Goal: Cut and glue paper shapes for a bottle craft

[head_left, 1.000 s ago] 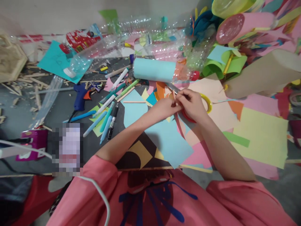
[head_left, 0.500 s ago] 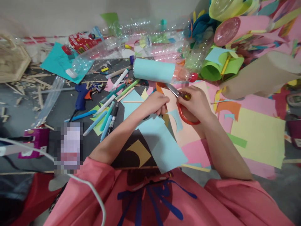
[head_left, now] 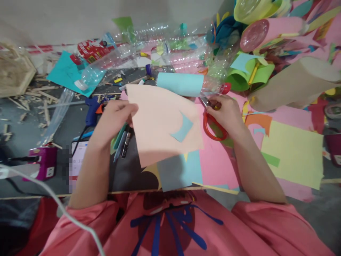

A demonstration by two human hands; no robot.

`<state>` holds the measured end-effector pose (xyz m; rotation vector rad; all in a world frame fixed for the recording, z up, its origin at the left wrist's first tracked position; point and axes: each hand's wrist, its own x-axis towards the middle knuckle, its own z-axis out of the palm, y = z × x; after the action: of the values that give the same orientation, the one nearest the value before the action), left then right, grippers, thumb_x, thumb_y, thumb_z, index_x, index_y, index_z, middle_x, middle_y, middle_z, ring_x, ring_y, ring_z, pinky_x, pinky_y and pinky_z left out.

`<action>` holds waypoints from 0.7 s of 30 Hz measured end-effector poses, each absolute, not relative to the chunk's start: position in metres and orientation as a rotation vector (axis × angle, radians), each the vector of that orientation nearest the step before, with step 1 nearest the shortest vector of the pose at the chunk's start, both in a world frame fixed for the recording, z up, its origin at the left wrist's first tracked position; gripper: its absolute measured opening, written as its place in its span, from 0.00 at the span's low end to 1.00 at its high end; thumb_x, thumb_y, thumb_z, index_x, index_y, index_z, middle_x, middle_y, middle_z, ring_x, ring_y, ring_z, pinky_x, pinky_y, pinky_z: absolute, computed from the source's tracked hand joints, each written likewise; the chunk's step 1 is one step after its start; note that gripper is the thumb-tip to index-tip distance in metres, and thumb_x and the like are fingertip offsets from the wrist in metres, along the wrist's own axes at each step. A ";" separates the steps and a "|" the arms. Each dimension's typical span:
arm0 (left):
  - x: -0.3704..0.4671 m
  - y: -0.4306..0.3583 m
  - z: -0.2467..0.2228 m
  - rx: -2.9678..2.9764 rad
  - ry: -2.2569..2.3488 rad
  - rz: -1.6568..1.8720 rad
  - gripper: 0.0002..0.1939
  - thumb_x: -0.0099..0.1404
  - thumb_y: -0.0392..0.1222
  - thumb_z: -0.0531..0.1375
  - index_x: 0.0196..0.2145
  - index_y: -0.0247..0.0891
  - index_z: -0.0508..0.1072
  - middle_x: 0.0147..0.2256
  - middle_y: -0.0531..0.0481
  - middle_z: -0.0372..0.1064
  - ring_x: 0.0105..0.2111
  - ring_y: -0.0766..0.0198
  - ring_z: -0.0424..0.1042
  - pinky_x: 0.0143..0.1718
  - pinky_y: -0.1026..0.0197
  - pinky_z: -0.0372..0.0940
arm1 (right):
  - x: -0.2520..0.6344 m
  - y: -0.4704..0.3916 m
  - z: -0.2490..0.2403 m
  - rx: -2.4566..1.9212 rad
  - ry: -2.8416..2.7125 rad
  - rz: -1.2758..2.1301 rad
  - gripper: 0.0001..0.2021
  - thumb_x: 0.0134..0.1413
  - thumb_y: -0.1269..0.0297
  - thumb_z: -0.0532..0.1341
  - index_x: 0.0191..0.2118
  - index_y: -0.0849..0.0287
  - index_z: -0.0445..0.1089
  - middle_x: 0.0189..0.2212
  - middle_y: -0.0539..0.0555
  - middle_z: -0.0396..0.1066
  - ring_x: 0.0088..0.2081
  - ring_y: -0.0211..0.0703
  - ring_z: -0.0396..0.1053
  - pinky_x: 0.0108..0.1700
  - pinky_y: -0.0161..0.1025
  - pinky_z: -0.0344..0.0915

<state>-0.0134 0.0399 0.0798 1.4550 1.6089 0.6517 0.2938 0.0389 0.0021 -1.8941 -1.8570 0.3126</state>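
A peach sheet of paper is pinched at its left edge by my left hand, lifted and slightly curved. On it lies a curved light-blue paper scrap. My right hand is wrapped around red-handled scissors, their blades pointing up and left beside the sheet's right edge. Just beyond the sheet lies a plastic bottle wrapped in light-blue paper, with a red cap. Under the peach sheet is a light-blue sheet, partly hidden. Pink paper lies to its right.
Markers lie partly covered by my left hand and the sheet. A blue glue gun and a phone are at left. Clear bottles line the back. A cardboard cone and a yellow sheet lie right.
My left hand has moved left, drawing the peach sheet over the light-blue sheet and markers with the curved scrap on top. My right hand still holds the scissors in nearly the same place.
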 end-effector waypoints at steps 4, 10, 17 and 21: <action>-0.042 0.037 0.072 1.482 1.666 0.621 0.11 0.53 0.33 0.54 0.16 0.38 0.60 0.17 0.56 0.55 0.21 0.69 0.54 0.25 0.63 0.52 | 0.293 0.036 0.007 -1.950 -1.911 0.210 0.08 0.48 0.70 0.61 0.36 0.60 0.74 0.35 0.61 0.74 0.40 0.59 0.71 0.43 0.53 0.66; -0.050 0.036 0.057 1.579 1.676 0.546 0.06 0.53 0.39 0.52 0.26 0.39 0.68 0.27 0.53 0.68 0.30 0.61 0.65 0.34 0.60 0.60 | 0.259 0.015 0.008 -1.442 -2.102 0.203 0.12 0.63 0.65 0.53 0.44 0.56 0.73 0.42 0.60 0.77 0.46 0.55 0.72 0.49 0.55 0.66; -0.030 0.044 0.050 1.855 1.779 0.333 0.08 0.57 0.39 0.50 0.21 0.41 0.57 0.22 0.53 0.56 0.25 0.63 0.57 0.29 0.60 0.52 | 0.193 -0.041 -0.018 -0.706 -2.743 0.499 0.21 0.63 0.57 0.57 0.59 0.58 0.66 0.63 0.62 0.64 0.65 0.51 0.58 0.63 0.52 0.58; -0.027 0.050 0.051 1.891 1.881 0.255 0.06 0.58 0.40 0.49 0.24 0.41 0.60 0.23 0.51 0.58 0.27 0.60 0.60 0.32 0.58 0.53 | 0.187 -0.046 -0.028 -0.640 -2.728 0.509 0.15 0.67 0.64 0.52 0.51 0.60 0.72 0.52 0.62 0.73 0.55 0.48 0.68 0.55 0.47 0.66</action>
<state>-0.0266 0.0498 0.0507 1.8910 1.8814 0.2545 0.1868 -0.0459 -0.0277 -0.6396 -2.7275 0.5092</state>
